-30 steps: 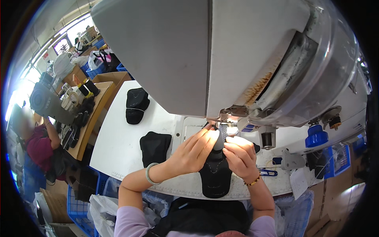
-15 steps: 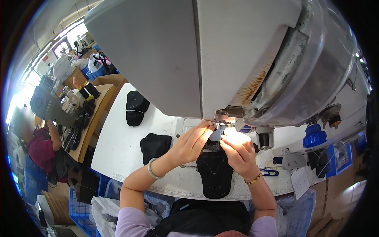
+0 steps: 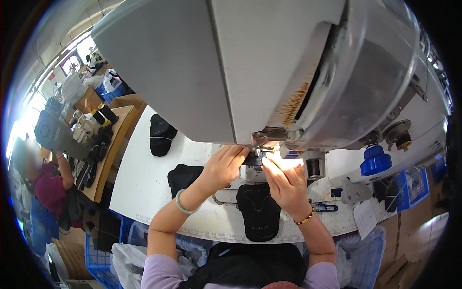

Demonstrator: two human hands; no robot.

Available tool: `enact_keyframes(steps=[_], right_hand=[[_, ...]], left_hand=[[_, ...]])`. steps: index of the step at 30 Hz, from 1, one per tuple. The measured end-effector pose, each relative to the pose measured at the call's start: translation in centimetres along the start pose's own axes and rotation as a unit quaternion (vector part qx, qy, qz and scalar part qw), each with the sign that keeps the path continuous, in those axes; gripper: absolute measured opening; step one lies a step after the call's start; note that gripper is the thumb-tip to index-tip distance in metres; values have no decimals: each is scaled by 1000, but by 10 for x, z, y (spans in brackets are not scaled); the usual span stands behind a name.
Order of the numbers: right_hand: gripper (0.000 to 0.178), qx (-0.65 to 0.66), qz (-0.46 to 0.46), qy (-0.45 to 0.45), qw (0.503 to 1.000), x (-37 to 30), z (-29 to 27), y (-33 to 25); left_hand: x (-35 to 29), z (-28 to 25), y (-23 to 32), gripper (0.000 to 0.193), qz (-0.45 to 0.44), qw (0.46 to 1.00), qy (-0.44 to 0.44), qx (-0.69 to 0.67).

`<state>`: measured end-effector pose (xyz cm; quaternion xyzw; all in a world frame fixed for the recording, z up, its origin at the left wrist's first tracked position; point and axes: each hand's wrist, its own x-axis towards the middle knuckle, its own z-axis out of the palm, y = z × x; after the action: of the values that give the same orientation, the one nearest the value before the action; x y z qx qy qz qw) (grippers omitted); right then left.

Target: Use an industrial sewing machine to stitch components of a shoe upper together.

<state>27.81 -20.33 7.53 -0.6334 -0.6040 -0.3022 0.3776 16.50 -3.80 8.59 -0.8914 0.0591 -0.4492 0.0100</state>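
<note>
My left hand (image 3: pixel 224 166), with a pale bangle at the wrist, pinches the left end of a small dark fabric piece (image 3: pixel 252 160) beneath the head of a sewing machine (image 3: pixel 269 138). My right hand (image 3: pixel 286 182), wearing a beaded bracelet, has its fingertips pressed on the piece's right side in the bright lamp light. The machine head partly hides the needle area. Just in front of my hands, a padded black panel (image 3: pixel 259 214) with pale stitched lines lies flat. Further left are another black panel (image 3: pixel 184 178) and a tied black bundle (image 3: pixel 161 135).
The white tabletop (image 3: pixel 137 188) has a ruled front edge. Near my right wrist lie blue thread snips (image 3: pixel 326 208) and a paper sheet (image 3: pixel 365 221). A blue knob (image 3: pixel 378 161) sits at right. Blue crates (image 3: pixel 98 257) stand below; a co-worker (image 3: pixel 50 188) sits at far left.
The fabric piece, earlier showing a light grey face and mesh edge, now appears dark and narrower. My left hand has shifted slightly left. The whole view has shifted a little.
</note>
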Motion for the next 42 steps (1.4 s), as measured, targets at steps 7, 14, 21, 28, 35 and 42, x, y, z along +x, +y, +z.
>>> enact_keyframes(steps=[7, 14, 21, 28, 35, 42], right_hand=[[26, 28, 18, 11, 999, 4, 3, -3], [26, 56, 31, 27, 998, 3, 6, 6], [27, 38, 27, 32, 998, 2, 6, 6], [38, -34, -83, 56, 994, 3, 7, -14], [38, -68, -52, 30, 996, 4, 11, -21], [32, -34, -75, 38, 996, 4, 6, -12]], left_hand=[[-24, -13, -55, 30, -370, 779, -32, -505], [31, -1, -58, 26, -449, 686, -205, -534], [25, -6, -58, 26, -488, 507, -193, -683], [21, -13, -8, 27, -503, 498, -36, -706], [13, -11, 3, 18, -519, 469, 5, -715], [5, -8, 24, 15, -501, 521, 67, -688]])
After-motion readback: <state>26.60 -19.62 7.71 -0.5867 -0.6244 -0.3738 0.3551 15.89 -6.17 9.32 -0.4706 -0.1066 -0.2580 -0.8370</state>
